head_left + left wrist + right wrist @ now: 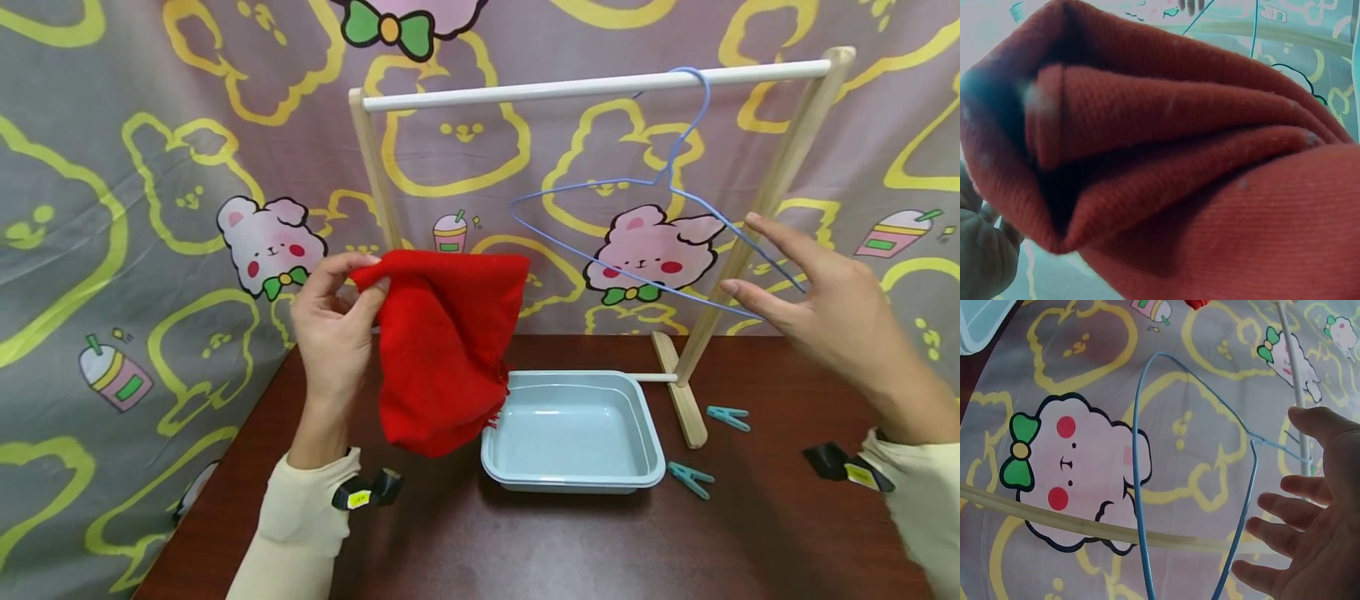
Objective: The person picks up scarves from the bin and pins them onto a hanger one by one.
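A folded red scarf point(450, 350) with a short fringe hangs from my left hand point(333, 321), which pinches its upper left corner between thumb and fingers. Close up in the left wrist view, the knit scarf point(1179, 125) shows several layered folds and hides most of the scene behind it. A blue wire hanger point(670, 171) hangs by its hook from the rack's white bar. At the hanger's right end, my right hand point(847, 308) is raised with thumb and fingers apart. The right wrist view shows those spread fingers beside the hanger point(1138, 456), gripping nothing.
The rack point(540, 87) has wooden legs and stands at the back of the dark brown table point(525, 550). Below it sits a pale blue basin point(573, 482). Two teal clothespins point(727, 417) lie right of the basin. A bunny-patterned curtain point(187, 250) surrounds the table.
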Demonstrator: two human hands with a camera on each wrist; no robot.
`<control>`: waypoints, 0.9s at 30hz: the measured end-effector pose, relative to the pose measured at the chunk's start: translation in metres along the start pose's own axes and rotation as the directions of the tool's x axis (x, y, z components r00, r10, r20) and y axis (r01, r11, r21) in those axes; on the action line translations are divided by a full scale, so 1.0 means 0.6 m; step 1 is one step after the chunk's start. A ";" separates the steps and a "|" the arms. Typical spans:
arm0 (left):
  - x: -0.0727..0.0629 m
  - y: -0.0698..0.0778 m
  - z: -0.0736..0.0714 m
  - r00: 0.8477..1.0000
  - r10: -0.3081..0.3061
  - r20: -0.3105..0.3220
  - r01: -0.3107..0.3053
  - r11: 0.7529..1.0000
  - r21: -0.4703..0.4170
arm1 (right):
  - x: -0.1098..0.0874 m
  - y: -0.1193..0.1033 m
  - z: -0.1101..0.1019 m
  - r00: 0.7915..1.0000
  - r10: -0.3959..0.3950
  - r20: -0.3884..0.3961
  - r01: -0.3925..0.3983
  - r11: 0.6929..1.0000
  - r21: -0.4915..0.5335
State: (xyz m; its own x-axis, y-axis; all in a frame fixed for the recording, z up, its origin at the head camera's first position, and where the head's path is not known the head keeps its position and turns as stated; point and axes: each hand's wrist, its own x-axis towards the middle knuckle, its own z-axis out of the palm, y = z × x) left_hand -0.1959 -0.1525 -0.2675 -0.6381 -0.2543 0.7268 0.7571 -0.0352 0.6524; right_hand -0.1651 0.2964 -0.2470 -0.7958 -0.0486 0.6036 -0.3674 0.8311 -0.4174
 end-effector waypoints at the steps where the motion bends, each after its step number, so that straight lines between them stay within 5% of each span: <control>1: 0.000 0.000 0.000 1.000 -0.001 0.001 0.001 1.000 -0.002 | 0.003 0.002 -0.002 1.000 0.012 0.019 -0.012 1.000 0.002; 14: -0.004 0.002 0.003 1.000 -0.015 0.014 0.015 1.000 -0.004 | 0.040 0.045 -0.003 0.983 0.043 0.177 -0.047 0.999 0.017; 21: -0.006 0.001 0.003 1.000 -0.015 0.022 0.015 1.000 0.003 | 0.056 0.065 -0.003 0.930 0.025 0.366 -0.087 0.984 0.154; 27: -0.006 0.002 0.004 1.000 -0.016 0.027 0.016 1.000 -0.004 | 0.056 0.076 0.003 0.896 -0.026 0.443 -0.088 0.968 0.234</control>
State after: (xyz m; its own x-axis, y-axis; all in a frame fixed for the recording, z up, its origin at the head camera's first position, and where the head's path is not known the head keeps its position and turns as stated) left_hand -0.1928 -0.1495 -0.2689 -0.6533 -0.2279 0.7220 0.7475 -0.0428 0.6629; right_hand -0.2097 0.3316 -0.2470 -0.9168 -0.3108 0.2507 -0.3987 0.6794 -0.6160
